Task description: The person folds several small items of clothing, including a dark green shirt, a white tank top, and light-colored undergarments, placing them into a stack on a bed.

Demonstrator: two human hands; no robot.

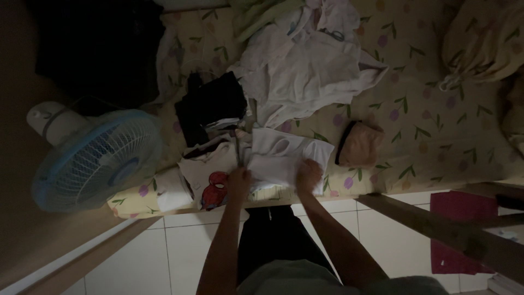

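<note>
Both hands press on a white folded garment (284, 158) that lies at the near edge of the bed (415, 109). The left hand (239, 179) and the right hand (308, 173) are closed on its near hem. A beige folded cloth (360, 145) lies just beside it, toward the bed's right part.

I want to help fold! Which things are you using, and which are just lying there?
In hand:
left hand and right hand, both on the white folded garment

Lying about:
cartoon-print shirt
black clothes
white clothes heap
tan cloth
blue fan
</note>
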